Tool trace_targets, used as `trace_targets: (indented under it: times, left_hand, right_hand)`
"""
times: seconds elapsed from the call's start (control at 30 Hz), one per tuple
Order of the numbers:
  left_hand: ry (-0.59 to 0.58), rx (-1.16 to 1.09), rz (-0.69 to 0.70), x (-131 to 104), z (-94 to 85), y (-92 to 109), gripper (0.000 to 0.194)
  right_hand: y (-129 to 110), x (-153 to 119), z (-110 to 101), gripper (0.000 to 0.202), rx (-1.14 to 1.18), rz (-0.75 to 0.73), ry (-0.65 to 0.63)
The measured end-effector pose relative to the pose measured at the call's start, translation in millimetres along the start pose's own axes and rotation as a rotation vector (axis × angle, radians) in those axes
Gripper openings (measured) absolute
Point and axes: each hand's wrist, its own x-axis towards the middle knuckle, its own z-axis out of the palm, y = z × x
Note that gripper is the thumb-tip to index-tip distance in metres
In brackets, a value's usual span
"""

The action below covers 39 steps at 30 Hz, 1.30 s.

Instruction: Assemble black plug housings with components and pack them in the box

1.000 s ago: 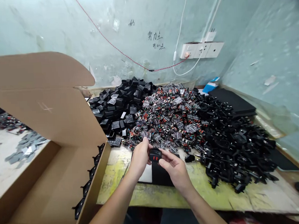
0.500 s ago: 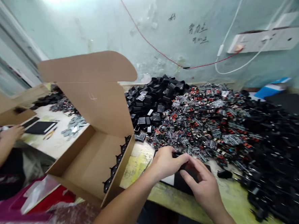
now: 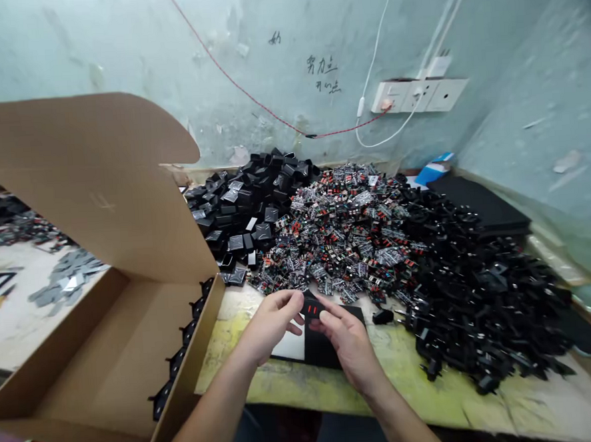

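Note:
Between both hands, just above the table, is a small black charger [image 3: 312, 309] whose face shows two red slots like USB ports. My left hand [image 3: 276, 321] pinches its left side with thumb and fingers. At its right side, my right hand [image 3: 346, 336] grips it with thumb and fingertips. Under the hands lies a flat black pad [image 3: 321, 353] with a white area [image 3: 289, 347] on its left. A single black plug piece [image 3: 382, 316] rests just right of the pad.
An open cardboard box [image 3: 98, 353] stands at left, several black plug pieces [image 3: 175, 363] lined along its right wall. Behind the hands are heaps of black housings [image 3: 244, 204], circuit boards [image 3: 346, 228] and, rightward, black plug parts [image 3: 480, 290]. A socket strip [image 3: 420, 95] is on the wall.
The view has swung to the right, and the other person's arm has left it. The charger is turned so that its red slots now show between my hands.

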Motion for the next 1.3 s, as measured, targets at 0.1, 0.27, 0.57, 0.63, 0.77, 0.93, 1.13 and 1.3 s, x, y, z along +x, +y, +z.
trace_targets:
  times: [0.1,0.27,0.57,0.63,0.77,0.93,1.13,1.3]
  left_hand:
    - [0.014,-0.006,0.007,2.8,0.7,-5.0,0.053]
    - [0.035,-0.046,0.002,4.2,1.2,-10.8,0.062]
    - [0.001,0.021,0.075,5.9,4.7,-20.4,0.062]
    - [0.002,0.034,0.102,6.2,5.6,-23.5,0.059]
    - [0.076,0.051,0.169,4.4,11.4,-27.2,0.055]
    - [0.071,0.006,0.141,-0.1,16.4,-29.5,0.063]
    - [0.034,-0.051,0.076,-1.2,17.8,-40.5,0.083]
    - [0.042,-0.078,0.050,-8.6,16.8,-33.7,0.082]
  right_hand:
    - [-1.2,0.6,-0.8,0.053,0.003,0.020,-0.004]
    - [-7.5,0.5,0.3,0.057,-0.026,0.052,0.019]
    - [-17.1,2.7,-1.0,0.062,-0.075,0.022,0.009]
    - [-19.7,3.2,-1.1,0.062,-0.065,0.020,-0.009]
    - [-21.3,3.8,-3.2,0.061,-0.130,-0.020,-0.037]
    - [-16.0,2.6,-14.0,0.058,-0.195,-0.050,-0.024]
    - [-0.2,3.8,-36.4,0.063,-0.224,0.023,-0.039]
    - [-7.6,-4.7,-28.1,0.063,-0.160,0.100,-0.027]
